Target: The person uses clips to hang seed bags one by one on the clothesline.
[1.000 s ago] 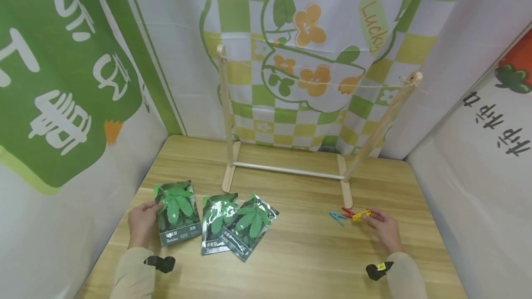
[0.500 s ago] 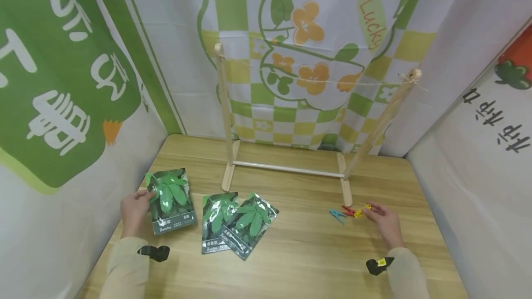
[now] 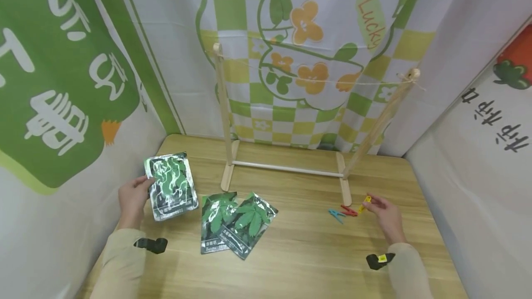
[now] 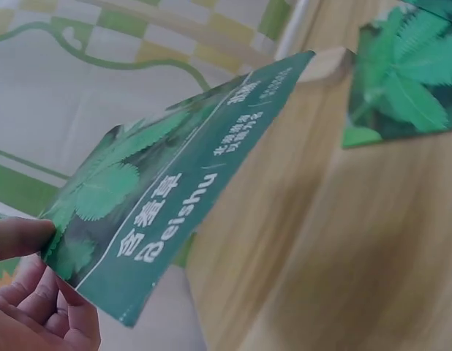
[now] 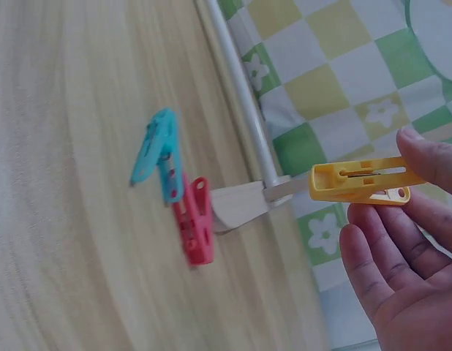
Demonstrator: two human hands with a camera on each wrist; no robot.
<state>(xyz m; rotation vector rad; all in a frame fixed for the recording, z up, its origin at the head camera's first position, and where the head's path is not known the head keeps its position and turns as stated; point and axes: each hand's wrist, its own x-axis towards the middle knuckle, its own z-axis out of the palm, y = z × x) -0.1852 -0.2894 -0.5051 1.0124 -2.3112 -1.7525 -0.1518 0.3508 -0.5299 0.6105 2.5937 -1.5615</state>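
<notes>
A green seed packet (image 3: 170,186) is pinched at its left edge by the left hand (image 3: 132,200) and is raised off the wooden table (image 3: 299,262), near the table's left edge and the hanging cloth there. In the left wrist view the packet (image 4: 167,197) is seen tilted, with the thumb and fingers (image 4: 36,292) closed on its corner. A yellow clothespin (image 3: 367,200) is pinched between the thumb and fingertips of the right hand (image 3: 386,218), held just clear of the tabletop; in the right wrist view the pin (image 5: 365,184) is gripped at one end. A red clothespin (image 3: 349,211) and a blue clothespin (image 3: 335,214) are left lying just beside it, touching each other. Two more seed packets (image 3: 234,225) are overlapped on the table between the hands. Behind them a wooden drying rack (image 3: 287,170) with a string (image 3: 316,80) across its top is stood near the back edge. Bare tabletop is seen in front of the rack.
</notes>
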